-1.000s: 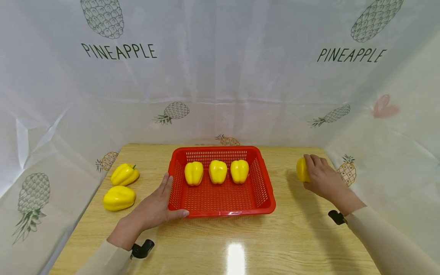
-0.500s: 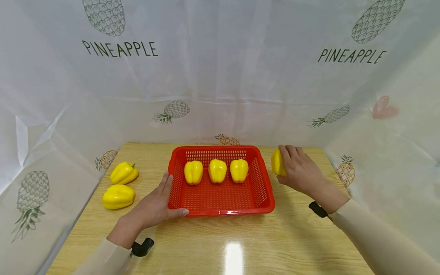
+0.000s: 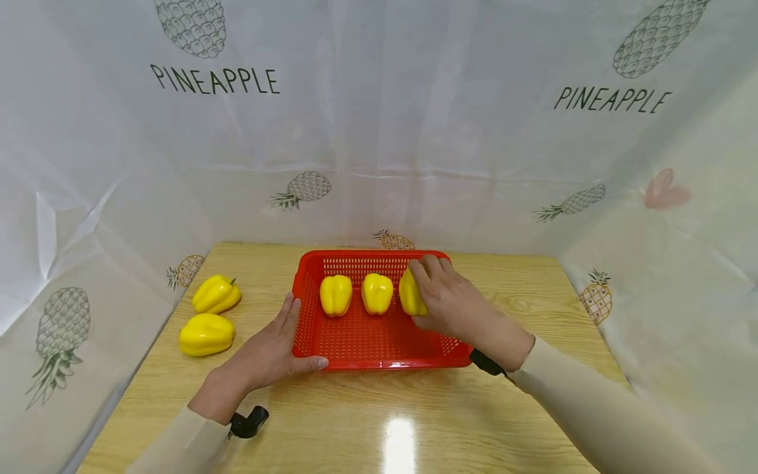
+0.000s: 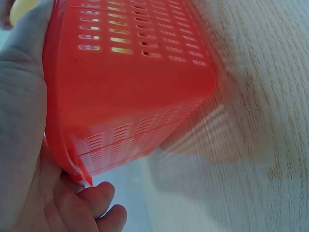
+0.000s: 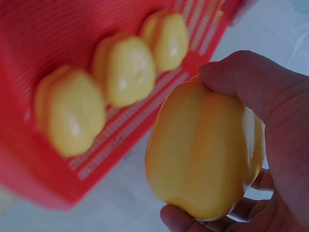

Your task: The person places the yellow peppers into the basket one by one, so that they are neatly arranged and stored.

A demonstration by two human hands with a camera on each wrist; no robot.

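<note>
A yellow bell pepper [image 5: 203, 150] is gripped in my right hand [image 3: 453, 299], thumb on one side and fingers on the other. In the head view it hangs over the right part of the red basket [image 3: 379, 363] and hides the rightmost pepper there. The right wrist view shows three peppers inside: a near one [image 5: 70, 111], a middle one [image 5: 124, 70] and a far one [image 5: 166, 41]. My left hand [image 3: 260, 352] rests against the basket's front left corner, straight fingers along the left side, thumb on the front rim.
Two more yellow peppers lie left of the basket, one behind [image 3: 216, 294] and one in front [image 3: 207, 334]. The wooden table [image 3: 343, 421] meets a pale pineapple-print sheet [image 3: 379, 151] at the back and sides.
My right hand has carried its pepper leftward from the table's right side to over the basket. The left hand stays at the basket's corner.
</note>
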